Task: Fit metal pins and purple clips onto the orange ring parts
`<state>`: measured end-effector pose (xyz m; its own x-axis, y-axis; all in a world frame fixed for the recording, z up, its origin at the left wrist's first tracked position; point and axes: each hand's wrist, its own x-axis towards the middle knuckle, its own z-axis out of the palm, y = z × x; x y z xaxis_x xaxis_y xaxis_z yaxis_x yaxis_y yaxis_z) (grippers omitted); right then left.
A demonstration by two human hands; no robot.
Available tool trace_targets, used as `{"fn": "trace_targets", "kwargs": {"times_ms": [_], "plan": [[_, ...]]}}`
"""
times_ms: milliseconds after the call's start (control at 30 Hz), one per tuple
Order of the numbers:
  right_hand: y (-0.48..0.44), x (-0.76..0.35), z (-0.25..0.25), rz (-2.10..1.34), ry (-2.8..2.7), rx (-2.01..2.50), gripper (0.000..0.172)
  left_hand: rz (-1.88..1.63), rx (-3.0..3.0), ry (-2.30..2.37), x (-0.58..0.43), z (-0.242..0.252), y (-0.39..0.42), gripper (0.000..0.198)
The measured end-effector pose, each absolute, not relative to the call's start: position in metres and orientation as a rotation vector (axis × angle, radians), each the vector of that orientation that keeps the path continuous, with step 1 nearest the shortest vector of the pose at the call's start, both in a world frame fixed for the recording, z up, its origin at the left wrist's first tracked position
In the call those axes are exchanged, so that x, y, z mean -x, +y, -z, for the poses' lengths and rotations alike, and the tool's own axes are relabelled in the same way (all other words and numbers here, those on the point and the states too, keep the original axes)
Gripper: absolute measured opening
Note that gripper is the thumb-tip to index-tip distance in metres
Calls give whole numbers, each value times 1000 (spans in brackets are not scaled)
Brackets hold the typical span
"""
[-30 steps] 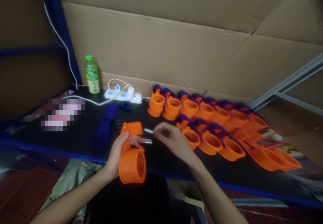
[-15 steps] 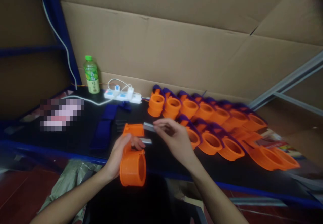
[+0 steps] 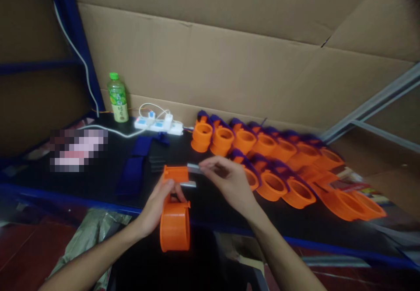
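Observation:
My left hand (image 3: pixel 156 207) grips an orange plastic part (image 3: pixel 175 214) with a round cup end and a flat top, held over the table's front edge. A small grey metal piece (image 3: pixel 188 184) sticks out beside my left thumb. My right hand (image 3: pixel 229 180) pinches another grey metal piece (image 3: pixel 194 168) and holds it against the top right of the orange part.
Two rows of orange cup parts with purple pieces (image 3: pixel 269 159) fill the right of the black table (image 3: pixel 98 177). Dark blue strips (image 3: pixel 134 168) lie left of my hands. A green bottle (image 3: pixel 117 97) and a white power strip (image 3: pixel 159 124) stand by the cardboard wall.
My left hand has turned the orange part so its cup opening faces more sideways. My right hand lifted the metal piece and brought it left to the part's top.

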<state>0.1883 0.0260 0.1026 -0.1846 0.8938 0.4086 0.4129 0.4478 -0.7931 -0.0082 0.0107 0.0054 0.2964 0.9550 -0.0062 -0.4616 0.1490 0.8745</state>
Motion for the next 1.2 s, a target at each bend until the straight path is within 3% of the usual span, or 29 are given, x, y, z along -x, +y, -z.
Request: {"fn": "trace_targets", "kwargs": {"times_ms": [400, 633, 1200], "plan": [[36, -199, -119, -815, -1980, 1055, 12, -1114, -989, 679, 11, -5, 11, 46], [38, -205, -135, -963, -2098, 1115, 18, -1097, -1302, 815, 15, -5, 12, 52], [49, -205, -139, -1109, -2118, 1181, 20, -1027, -1419, 890, 15, -10, 8, 52]]}}
